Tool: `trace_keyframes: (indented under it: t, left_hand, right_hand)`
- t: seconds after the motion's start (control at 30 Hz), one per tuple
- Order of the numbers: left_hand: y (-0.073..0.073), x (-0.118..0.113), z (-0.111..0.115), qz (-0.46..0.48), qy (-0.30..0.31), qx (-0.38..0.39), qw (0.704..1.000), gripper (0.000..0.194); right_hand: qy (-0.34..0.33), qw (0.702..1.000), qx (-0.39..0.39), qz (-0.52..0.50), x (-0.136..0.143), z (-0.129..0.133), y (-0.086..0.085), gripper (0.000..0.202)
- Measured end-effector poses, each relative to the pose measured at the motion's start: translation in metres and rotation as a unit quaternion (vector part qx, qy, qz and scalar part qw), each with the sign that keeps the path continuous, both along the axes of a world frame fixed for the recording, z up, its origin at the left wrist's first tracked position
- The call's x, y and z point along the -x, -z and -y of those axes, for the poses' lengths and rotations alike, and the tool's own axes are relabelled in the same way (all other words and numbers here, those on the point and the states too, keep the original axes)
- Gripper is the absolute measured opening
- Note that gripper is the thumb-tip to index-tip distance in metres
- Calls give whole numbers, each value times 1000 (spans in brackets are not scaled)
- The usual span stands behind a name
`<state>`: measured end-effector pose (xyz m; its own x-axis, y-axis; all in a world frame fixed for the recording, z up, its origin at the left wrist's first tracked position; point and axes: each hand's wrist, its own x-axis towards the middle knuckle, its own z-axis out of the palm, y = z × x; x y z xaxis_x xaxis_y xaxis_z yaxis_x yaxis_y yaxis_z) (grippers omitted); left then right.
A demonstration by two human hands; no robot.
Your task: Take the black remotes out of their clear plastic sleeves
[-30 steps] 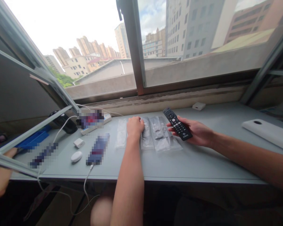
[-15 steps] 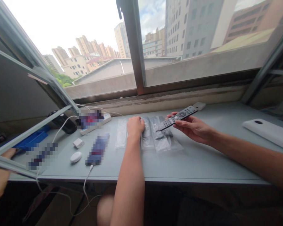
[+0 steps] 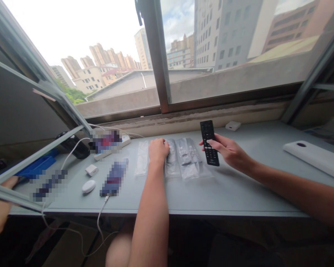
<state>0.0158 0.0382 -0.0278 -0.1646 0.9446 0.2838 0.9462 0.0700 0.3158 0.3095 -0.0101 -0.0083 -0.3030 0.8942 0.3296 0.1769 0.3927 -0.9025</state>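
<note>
My right hand (image 3: 226, 149) is closed on a black remote control (image 3: 209, 142), held upright above the desk with its button side showing and my thumb across the buttons. My left hand (image 3: 158, 150) rests on the row of clear plastic bags. Its fingers are curled down and closed; their tips and anything under them are hidden. One clear bag (image 3: 141, 159) lies left of this hand. Just right of it are another bag (image 3: 172, 163) and a bag with greyish contents (image 3: 189, 165), close to the remote.
A phone (image 3: 114, 178) on a white cable, a white round case (image 3: 89, 186) and a charger (image 3: 91, 170) lie left. Behind them is a power strip (image 3: 125, 140). A white device (image 3: 314, 157) lies right, a white box (image 3: 233, 126) by the window. Another person's arm (image 3: 0, 211) shows far left.
My right hand has turned the remote from a slanted position to an upright one, its face now toward me. My left hand has stayed on the bags.
</note>
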Motion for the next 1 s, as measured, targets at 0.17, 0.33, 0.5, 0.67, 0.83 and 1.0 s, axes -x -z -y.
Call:
trace_keyframes:
  t: [0.17,0.33,0.5,0.67,0.83,1.0]
  left_hand:
    - [-1,0,1,2,-6,-2,1000,37]
    - [-2,0,2,2,-15,2,1000,38]
    - [-3,-1,2,2,-17,2,1000,36]
    - [-2,1,1,14,-18,4,1000,36]
    - [-1,0,-3,60,-3,1,998,48]
    - [-3,-2,-3,135,17,16,991,57]
  right_hand:
    - [59,991,122,-15,-1,-19,8,62]
    - [70,983,165,44,-4,-32,19,74]
    - [62,985,14,159,-10,-35,26,67]
    - [29,980,-35,192,-14,-40,33,49]
    - [62,978,-63,190,-13,-39,28,39]
    - [23,983,-53,174,-10,-35,27,36]
